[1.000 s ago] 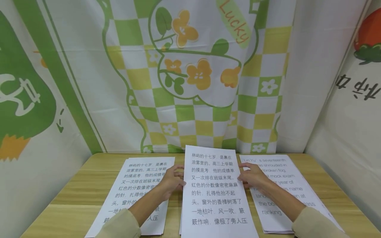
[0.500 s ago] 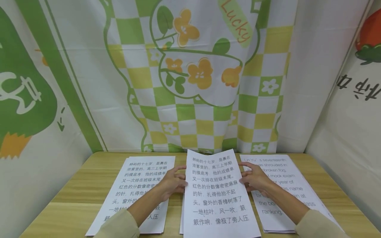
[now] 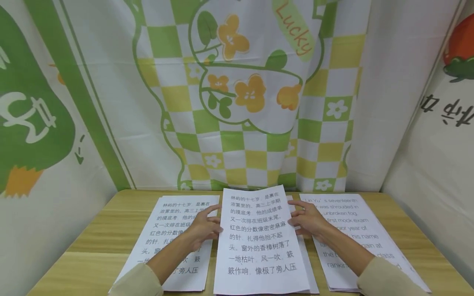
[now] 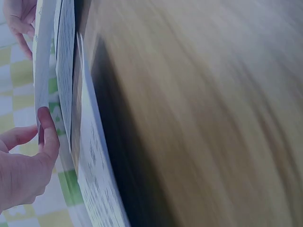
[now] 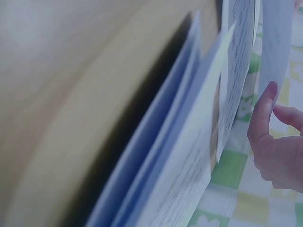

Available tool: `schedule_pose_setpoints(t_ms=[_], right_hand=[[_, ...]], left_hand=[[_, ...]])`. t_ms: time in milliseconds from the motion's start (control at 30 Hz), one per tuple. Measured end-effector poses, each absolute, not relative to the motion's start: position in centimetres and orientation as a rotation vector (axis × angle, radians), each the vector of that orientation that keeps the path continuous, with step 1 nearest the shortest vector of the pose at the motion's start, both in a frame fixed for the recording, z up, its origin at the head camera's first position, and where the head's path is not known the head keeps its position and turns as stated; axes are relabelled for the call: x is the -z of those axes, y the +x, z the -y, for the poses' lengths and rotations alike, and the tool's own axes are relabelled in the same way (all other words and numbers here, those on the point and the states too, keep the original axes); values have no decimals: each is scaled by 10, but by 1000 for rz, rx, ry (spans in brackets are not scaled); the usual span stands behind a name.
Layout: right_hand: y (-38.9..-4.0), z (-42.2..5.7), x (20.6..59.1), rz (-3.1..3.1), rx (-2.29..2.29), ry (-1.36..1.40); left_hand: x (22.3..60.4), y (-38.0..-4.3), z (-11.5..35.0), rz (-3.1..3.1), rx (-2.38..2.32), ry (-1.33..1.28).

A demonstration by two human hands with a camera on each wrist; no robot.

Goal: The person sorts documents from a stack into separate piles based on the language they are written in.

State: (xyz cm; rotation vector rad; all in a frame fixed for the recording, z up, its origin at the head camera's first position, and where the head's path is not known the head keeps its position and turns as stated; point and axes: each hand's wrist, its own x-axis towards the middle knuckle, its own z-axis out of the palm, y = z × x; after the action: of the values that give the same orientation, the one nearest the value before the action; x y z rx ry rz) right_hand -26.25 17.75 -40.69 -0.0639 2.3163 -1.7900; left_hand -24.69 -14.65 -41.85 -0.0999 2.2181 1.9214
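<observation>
A printed sheet of paper (image 3: 255, 246) with large Chinese text is held up over the middle of the table, its top edge bowed slightly. My left hand (image 3: 203, 230) pinches its left edge; in the left wrist view the thumb and fingers of that hand (image 4: 28, 170) meet on the paper (image 4: 43, 71). On the opposite edge, my right hand (image 3: 307, 218) pinches the sheet, and the right wrist view shows that hand (image 5: 279, 146) gripping the paper's side (image 5: 275, 42). Beneath the raised sheet, a middle paper pile (image 3: 310, 275) shows only along its right side.
To the left lies a stack of Chinese-text sheets (image 3: 189, 279), partly covered by my forearm. On the right is a stack of English-text sheets (image 3: 344, 213), partly under my other forearm. The wooden table (image 3: 89, 242) ends at a patterned curtain (image 3: 248, 160).
Both hands have shifted left with the sheet, uncovering the right side of the middle pile. The sheet's top edge has gone from straight to bowed.
</observation>
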Motion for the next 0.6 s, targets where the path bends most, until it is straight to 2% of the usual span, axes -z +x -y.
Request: schedule_pose_setpoints(t_ms=[600], right_hand=[[-270,-90,411,-2181,1893,-198]], left_hand=[[409,-234,230,-2401,-1865,-289]])
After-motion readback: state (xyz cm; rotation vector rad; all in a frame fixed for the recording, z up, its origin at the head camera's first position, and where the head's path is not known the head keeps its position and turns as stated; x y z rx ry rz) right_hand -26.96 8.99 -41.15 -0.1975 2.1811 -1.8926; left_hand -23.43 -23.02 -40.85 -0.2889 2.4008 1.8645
